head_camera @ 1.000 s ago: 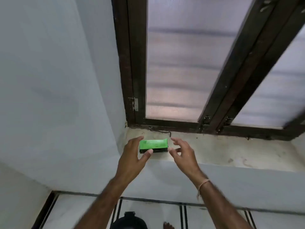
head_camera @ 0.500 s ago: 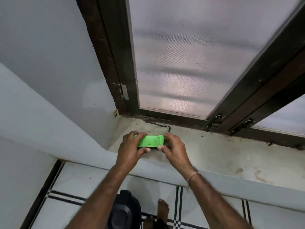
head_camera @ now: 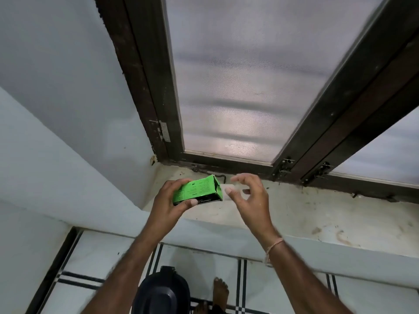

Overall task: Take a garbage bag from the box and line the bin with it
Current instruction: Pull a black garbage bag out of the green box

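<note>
A small green box (head_camera: 199, 188) with a black underside is lifted just above the window sill (head_camera: 317, 207), tilted, its torn right end open. My left hand (head_camera: 170, 200) grips the box by its left end, thumb underneath. My right hand (head_camera: 248, 196) hovers just right of the open end, fingers curled and apart, holding nothing. Below on the floor stands the black bin (head_camera: 162, 293) with its lid down, partly hidden behind my left forearm. No garbage bag shows.
A dark-framed window (head_camera: 238, 87) with frosted glass rises behind the sill, with a small hook latch (head_camera: 204, 172) at its base. White walls close in on the left. My bare foot (head_camera: 220, 291) stands on the white tiled floor beside the bin.
Both hands closed on the box on the sill, then my left hand lifted it and tilted it. My right hand let go and moved off to the right.
</note>
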Demonstrator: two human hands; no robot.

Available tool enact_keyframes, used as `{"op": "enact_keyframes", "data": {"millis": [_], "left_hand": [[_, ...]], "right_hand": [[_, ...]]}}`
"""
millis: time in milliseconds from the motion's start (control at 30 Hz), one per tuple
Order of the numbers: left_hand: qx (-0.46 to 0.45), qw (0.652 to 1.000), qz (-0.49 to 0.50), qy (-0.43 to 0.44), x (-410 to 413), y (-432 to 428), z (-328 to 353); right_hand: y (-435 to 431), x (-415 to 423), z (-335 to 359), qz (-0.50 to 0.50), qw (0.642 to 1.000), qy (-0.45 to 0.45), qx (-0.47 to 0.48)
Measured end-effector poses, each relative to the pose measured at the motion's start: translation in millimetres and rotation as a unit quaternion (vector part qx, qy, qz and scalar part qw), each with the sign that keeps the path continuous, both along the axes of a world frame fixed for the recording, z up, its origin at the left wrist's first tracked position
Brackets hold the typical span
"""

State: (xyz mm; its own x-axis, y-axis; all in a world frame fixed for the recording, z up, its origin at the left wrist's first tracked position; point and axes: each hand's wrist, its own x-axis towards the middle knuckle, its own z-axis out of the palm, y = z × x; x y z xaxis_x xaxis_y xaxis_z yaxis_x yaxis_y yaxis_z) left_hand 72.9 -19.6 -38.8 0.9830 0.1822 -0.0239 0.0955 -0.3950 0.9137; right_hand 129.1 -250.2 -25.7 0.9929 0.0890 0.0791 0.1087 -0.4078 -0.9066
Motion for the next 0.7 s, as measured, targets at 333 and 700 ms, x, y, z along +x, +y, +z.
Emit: {"op": "enact_keyframes", "data": {"millis": [333,700], "left_hand": [[0.006,1.000,0.004,-0.026,-7,-9,23],[0.008,1.000,0.011,-0.023,-18,-9,43]], "right_hand": [[-2,-19,23,0.096,0.992,-0.015,0.077],[-2,-31,37,0.094,0.980,0.003,0.173]]}}
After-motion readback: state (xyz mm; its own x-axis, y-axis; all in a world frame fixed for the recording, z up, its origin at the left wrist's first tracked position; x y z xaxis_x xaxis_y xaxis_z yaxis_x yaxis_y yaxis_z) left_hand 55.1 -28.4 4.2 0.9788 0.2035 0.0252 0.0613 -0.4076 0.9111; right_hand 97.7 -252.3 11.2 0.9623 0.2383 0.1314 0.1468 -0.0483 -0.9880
